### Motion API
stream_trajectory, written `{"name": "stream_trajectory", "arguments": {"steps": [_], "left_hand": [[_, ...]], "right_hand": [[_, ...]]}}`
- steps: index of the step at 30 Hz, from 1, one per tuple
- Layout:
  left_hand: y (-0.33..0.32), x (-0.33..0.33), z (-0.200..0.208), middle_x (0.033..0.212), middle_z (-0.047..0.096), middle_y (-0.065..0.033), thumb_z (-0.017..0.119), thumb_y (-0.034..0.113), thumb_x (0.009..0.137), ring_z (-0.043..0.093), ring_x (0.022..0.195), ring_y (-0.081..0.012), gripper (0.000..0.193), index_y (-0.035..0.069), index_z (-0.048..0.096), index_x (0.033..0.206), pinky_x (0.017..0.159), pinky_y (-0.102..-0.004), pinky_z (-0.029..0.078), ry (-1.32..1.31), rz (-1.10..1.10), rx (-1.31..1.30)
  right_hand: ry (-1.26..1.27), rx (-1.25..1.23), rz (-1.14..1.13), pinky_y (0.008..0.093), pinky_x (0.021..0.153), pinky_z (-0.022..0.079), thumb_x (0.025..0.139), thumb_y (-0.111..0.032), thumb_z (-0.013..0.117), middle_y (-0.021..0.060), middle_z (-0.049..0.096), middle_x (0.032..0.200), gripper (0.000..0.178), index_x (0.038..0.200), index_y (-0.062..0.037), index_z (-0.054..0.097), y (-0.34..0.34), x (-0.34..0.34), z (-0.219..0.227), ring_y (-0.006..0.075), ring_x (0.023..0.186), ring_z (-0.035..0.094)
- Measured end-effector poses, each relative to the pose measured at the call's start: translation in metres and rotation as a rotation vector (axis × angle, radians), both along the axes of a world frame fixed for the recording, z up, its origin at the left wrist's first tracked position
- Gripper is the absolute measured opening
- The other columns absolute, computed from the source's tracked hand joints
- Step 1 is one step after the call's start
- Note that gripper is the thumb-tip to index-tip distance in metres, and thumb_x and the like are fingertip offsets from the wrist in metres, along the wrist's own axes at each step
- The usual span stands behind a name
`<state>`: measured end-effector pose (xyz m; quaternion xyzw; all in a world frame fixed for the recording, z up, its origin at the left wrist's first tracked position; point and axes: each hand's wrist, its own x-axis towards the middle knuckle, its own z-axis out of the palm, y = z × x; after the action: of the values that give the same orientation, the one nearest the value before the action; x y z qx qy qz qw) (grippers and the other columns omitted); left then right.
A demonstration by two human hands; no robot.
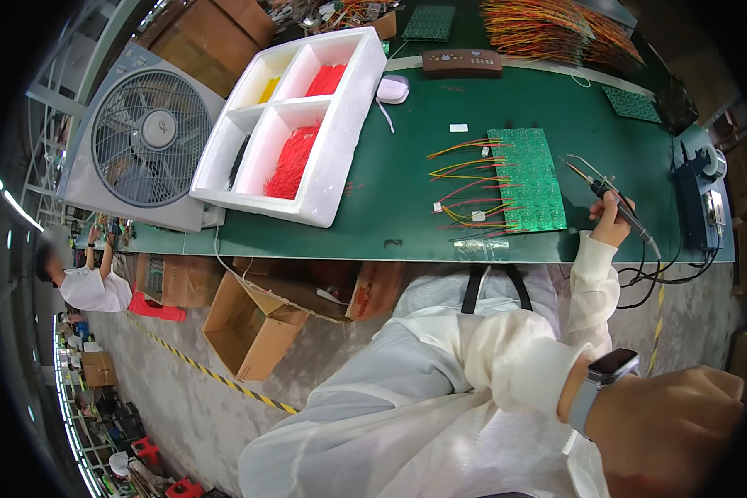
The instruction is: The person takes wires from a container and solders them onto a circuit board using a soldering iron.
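My right hand (610, 221), at the right front of the bench, is closed around a soldering iron (599, 189) with its metal tip pointing up and left. Just left of the tip lies a green circuit board panel (532, 183). Red, yellow and orange wires (473, 173) run from its left side, several ending in white connectors (478, 216). My left hand (676, 423), wearing a watch (612, 365), is raised across my body close to the camera at lower right. Its fingers are curled; the fingertips and anything in them are hidden.
A white foam box (346, 141) with red and yellow wires stands left, beside a box fan (153, 133). Behind are a brown case (462, 64) and wire bundles (539, 29). A blue soldering station (698, 199) sits right. Cartons (253, 328) stand below; another person (95, 286) works far left.
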<state>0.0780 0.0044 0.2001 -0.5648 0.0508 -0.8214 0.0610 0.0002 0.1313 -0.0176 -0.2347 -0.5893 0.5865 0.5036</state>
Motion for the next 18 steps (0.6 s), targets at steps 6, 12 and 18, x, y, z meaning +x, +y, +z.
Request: {"name": "stream_trajectory", "arguments": {"steps": [6,12,18], "left_hand": [[-0.037,-0.024,-0.039,0.075,0.055,-0.0087,0.052,0.012,0.068,0.048,0.051,-0.023,0.014,0.004,0.055,0.078,0.048,-0.0328,0.037,-0.12,0.254,-0.19],[-0.145,-0.138,-0.069,0.079,0.057,-0.0119,0.044,0.01,0.088,0.045,0.054,-0.0133,0.05,0.005,0.015,0.129,0.052,-0.0253,0.039,-0.025,1.113,-0.572],[-0.314,-0.334,-0.054,0.086,0.059,-0.0108,0.052,0.011,0.084,0.055,0.078,-0.0123,0.028,-0.002,0.045,0.107,0.07,-0.0234,0.044,-0.571,1.627,-1.144]], "right_hand": [[0.001,-0.01,-0.003,0.0202,0.042,0.037,0.079,-0.011,0.057,0.0062,0.051,0.059,0.014,0.083,-0.0017,0.048,-0.001,0.001,0.003,0.0108,0.047,0.048],[0.006,-0.029,0.029,0.0206,0.043,0.037,0.08,-0.012,0.057,0.0063,0.051,0.061,0.015,0.084,-0.0019,0.047,-0.001,0.002,0.003,0.0112,0.049,0.048],[0.006,-0.038,0.037,0.0205,0.043,0.037,0.08,-0.013,0.057,0.0061,0.052,0.064,0.015,0.084,-0.0022,0.047,0.0,0.002,0.001,0.0109,0.05,0.049]]}}
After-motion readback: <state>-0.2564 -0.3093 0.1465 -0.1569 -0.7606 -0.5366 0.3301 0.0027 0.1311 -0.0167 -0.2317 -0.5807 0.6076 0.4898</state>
